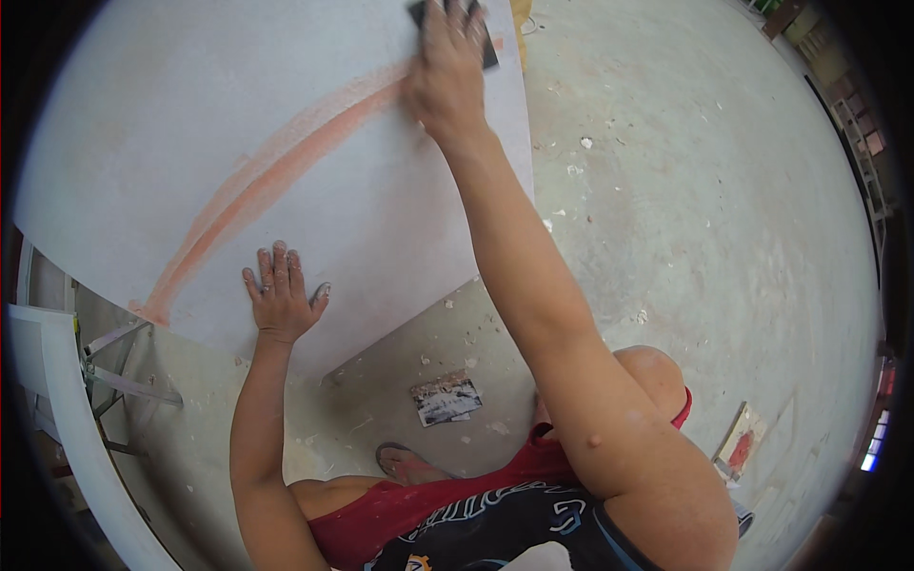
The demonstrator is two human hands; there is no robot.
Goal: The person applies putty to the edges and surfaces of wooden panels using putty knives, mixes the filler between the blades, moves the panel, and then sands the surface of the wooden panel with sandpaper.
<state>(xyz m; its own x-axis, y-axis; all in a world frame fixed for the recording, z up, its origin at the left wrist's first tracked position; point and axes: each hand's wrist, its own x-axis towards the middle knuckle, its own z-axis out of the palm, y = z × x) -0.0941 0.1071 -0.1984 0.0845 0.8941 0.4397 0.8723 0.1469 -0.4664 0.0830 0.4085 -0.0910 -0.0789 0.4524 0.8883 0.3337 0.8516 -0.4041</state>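
Note:
A large white panel (381, 209) lies in front of me, with a band of orange-pink filler (276, 171) running across it in a curve. At the panel's far right corner my right hand (446, 81) presses a dark sheet of sandpaper (490, 54) against the surface, its fingers laid over the sheet. My left hand (286, 295) rests flat on the panel near its close edge, fingers spread and dusted white, holding nothing.
Below the panel, a paint-flecked dark and white piece (447, 398) lies on the dusty concrete floor (666, 190). A board with a red patch (741, 440) is at the right. Metal folding legs (124, 371) and a white-framed piece (67, 409) stand at the left.

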